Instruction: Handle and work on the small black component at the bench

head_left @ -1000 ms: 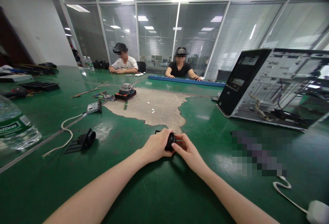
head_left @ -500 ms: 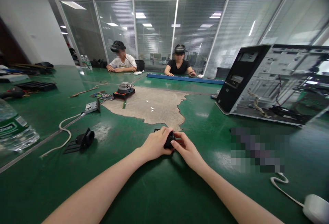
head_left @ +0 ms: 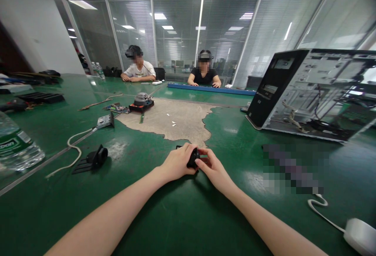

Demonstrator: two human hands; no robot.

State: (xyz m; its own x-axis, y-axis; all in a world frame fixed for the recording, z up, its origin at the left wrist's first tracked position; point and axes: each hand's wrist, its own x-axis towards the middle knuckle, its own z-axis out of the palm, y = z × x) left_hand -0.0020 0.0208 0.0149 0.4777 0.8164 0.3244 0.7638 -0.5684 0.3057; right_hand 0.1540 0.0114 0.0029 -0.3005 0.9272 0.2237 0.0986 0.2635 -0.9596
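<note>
Both my hands meet over the green table, just short of a bare patch in its coating. My left hand is wrapped round a small black plastic part. On the part's right side, the thumb and fingers of my right hand pinch its edge. Most of the part is hidden by my fingers, so its exact kind does not show. Off to the left lies a black plastic bracket with slats and a round piece standing up on it.
An open computer case stands at the right. A water bottle is at the left edge, near a metal box and a pale cable. Further back sits a grey round device. Two people sit across the table behind a blue bar.
My hands stay almost in place, with the black plastic part still between them. Across the table, the hand of the person in black has come down and slightly left.
</note>
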